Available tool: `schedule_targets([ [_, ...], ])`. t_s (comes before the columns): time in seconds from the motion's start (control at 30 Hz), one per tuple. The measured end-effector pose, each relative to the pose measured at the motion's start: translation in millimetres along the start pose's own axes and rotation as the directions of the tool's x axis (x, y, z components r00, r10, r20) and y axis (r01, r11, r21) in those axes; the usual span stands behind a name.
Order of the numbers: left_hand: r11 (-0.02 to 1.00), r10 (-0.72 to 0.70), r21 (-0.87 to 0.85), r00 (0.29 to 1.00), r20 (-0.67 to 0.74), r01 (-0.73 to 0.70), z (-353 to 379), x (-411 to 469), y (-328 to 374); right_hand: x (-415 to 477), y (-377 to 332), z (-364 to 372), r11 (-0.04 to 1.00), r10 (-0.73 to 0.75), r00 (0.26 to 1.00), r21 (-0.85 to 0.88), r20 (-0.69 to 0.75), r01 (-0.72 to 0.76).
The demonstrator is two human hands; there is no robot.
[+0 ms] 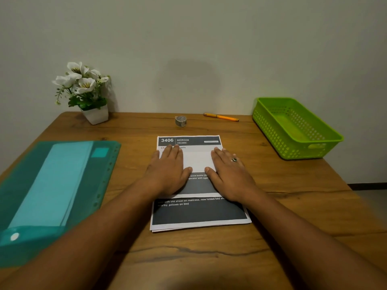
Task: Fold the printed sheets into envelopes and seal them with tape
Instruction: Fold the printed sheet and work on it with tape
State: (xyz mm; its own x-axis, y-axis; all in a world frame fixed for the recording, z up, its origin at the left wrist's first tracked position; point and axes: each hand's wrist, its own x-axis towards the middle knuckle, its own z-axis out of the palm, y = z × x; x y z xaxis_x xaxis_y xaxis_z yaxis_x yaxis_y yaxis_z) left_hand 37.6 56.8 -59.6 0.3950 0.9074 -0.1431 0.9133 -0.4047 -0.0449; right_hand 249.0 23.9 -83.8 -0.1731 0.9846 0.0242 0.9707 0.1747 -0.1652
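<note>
A stack of printed sheets (199,212) with dark grey bands lies on the wooden table in front of me. On top of it lies a folded sheet (198,162), white side up above a dark printed band. My left hand (168,170) rests flat on the folded sheet's left part, fingers together, thumb out. My right hand (229,170), wearing a ring, lies flat on its right part. Both palms press down; neither grips anything. A small roll of tape (181,121) stands farther back, beyond the sheets.
A teal plastic folder (52,185) with paper inside lies at the left. A green perforated basket (293,128) sits at the right rear. An orange pen (221,117) lies by the wall. A white pot of flowers (85,93) stands rear left.
</note>
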Motion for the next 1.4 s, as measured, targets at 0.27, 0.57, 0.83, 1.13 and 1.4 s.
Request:
schedule_targets([
  [0.27, 0.999, 0.018, -0.048, 1.000, -0.010, -0.018, 11, -17, -60, 4, -3, -6, 1.000, 0.010, 1.000, 0.008, 0.028, -0.010],
  [0.57, 0.999, -0.008, -0.053, 0.997, -0.080, 0.004, 21, -16, -58, 31, -88, 2, 0.982, -0.188, 0.982, -0.006, 0.003, 0.188],
  [0.83, 0.997, -0.004, -0.083, 0.998, -0.060, -0.001, 18, -17, -58, 23, -36, 2, 0.993, -0.113, 0.994, 0.046, -0.004, 0.113],
  [1.13, 0.999, 0.003, -0.034, 0.999, 0.032, -0.002, -4, -14, -57, 20, 2, -27, 0.997, -0.044, 0.996, -0.060, 0.072, 0.048],
  [1.4, 0.999, 0.005, -0.032, 0.987, 0.161, 0.001, -44, 13, -57, 48, -1, -69, 0.978, -0.046, 0.957, -0.184, 0.285, 0.101],
])
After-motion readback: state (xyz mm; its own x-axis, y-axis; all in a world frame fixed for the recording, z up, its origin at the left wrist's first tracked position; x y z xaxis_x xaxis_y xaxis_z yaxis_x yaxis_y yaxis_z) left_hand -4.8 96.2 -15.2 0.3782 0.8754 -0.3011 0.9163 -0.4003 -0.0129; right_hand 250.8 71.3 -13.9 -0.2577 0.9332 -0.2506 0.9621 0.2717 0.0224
